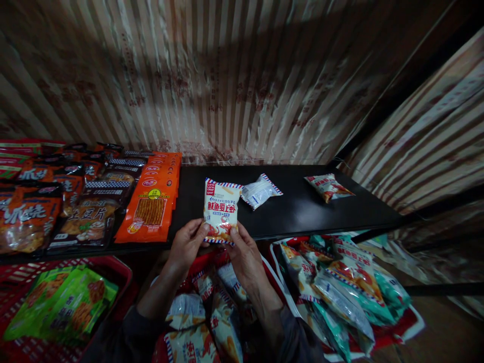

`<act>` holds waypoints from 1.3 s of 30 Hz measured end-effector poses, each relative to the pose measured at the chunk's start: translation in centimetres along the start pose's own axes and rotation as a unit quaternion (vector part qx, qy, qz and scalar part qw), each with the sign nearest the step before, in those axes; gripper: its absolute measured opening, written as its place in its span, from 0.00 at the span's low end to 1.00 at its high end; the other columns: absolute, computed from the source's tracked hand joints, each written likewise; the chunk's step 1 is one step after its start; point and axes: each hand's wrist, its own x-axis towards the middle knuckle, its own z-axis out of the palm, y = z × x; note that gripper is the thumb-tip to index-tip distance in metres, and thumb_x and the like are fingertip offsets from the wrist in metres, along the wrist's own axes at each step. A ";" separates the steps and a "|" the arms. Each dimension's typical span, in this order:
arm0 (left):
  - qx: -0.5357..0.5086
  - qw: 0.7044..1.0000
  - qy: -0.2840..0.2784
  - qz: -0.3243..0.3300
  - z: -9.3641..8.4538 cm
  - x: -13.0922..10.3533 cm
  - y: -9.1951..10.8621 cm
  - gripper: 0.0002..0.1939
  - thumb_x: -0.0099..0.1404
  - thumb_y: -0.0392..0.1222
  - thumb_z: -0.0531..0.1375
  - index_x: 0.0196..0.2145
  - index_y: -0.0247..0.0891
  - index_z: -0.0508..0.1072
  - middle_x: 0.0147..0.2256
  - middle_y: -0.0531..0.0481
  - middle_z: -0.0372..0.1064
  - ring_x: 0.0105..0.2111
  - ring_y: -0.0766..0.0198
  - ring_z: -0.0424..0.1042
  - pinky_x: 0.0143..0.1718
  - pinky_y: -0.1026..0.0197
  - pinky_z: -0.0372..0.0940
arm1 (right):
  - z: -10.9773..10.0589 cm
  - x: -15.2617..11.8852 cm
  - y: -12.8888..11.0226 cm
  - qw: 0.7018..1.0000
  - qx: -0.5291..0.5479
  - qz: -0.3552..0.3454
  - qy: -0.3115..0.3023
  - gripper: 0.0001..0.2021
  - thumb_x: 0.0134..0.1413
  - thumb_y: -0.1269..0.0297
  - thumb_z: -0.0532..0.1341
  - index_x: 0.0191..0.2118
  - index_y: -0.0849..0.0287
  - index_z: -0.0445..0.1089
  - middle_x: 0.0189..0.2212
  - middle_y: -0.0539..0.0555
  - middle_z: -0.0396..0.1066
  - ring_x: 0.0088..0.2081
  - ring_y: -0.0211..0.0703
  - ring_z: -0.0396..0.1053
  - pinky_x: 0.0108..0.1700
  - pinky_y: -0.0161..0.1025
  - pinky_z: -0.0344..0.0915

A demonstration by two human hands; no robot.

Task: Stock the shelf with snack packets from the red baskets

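A small white snack bag [222, 209] with red and blue print is held upright at the front edge of the black shelf [283, 222]. My left hand [189, 244] pinches its lower left side, and my right hand [244, 249] grips the lower right corner. Just behind it on the shelf lies a similar bag [260, 191], its pale side up. Farther right, another printed snack bag [328, 187] rests alone. Below my forearms, a red basket [270, 282] holds several more white snack bags [225, 317].
To the left on the shelf are orange snack packs [149, 201] and several dark bags [85, 217]. A red basket [123, 269] with green packs [64, 302] stands below left. At lower right, another basket [410, 327] holds white and teal bags. Striped sheeting [227, 75] hangs behind.
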 end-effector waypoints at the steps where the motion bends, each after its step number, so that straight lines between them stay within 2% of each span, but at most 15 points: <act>1: 0.000 1.000 0.003 0.001 0.0 0.0 0.0 0.28 0.47 0.58 0.67 0.39 0.34 0.74 0.38 0.43 0.77 0.38 0.56 0.75 0.28 0.64 0.68 | 0.0 0.0 0.0 1.000 0.000 0.001 0.002 0.19 0.42 0.60 0.72 0.44 0.54 0.75 0.41 0.53 0.78 0.39 0.42 0.74 0.41 0.38 0.70; 12: 0.003 1.000 0.018 0.005 0.1 0.0 0.0 0.29 0.46 0.60 0.67 0.39 0.34 0.74 0.37 0.43 0.77 0.36 0.57 0.75 0.28 0.63 0.68 | 0.1 -0.1 0.1 1.000 -0.009 -0.002 -0.006 0.21 0.42 0.62 0.72 0.46 0.53 0.74 0.41 0.52 0.78 0.39 0.41 0.74 0.42 0.37 0.71; 23: 0.013 1.000 0.022 -0.004 -0.2 0.5 -0.8 0.32 0.47 0.61 0.66 0.42 0.33 0.73 0.36 0.43 0.77 0.35 0.56 0.75 0.29 0.62 0.68 | -0.4 0.2 0.4 0.998 -0.057 -0.012 0.012 0.23 0.44 0.59 0.71 0.48 0.55 0.72 0.41 0.54 0.77 0.39 0.42 0.75 0.36 0.36 0.72; 30: -0.005 0.999 0.035 -0.024 0.1 0.5 -0.6 0.35 0.42 0.61 0.68 0.42 0.33 0.73 0.37 0.42 0.76 0.36 0.54 0.75 0.28 0.61 0.69 | -0.9 0.5 0.5 0.996 -0.079 0.006 0.042 0.27 0.39 0.56 0.73 0.49 0.54 0.72 0.42 0.54 0.77 0.38 0.43 0.75 0.30 0.32 0.71; 39: -0.044 0.998 0.034 -0.025 0.5 0.2 -0.1 0.33 0.42 0.59 0.69 0.40 0.31 0.74 0.36 0.40 0.77 0.37 0.52 0.75 0.32 0.59 0.69 | -1.2 0.5 0.5 0.996 -0.079 0.019 0.043 0.29 0.39 0.55 0.73 0.50 0.55 0.71 0.42 0.56 0.77 0.40 0.45 0.75 0.33 0.35 0.72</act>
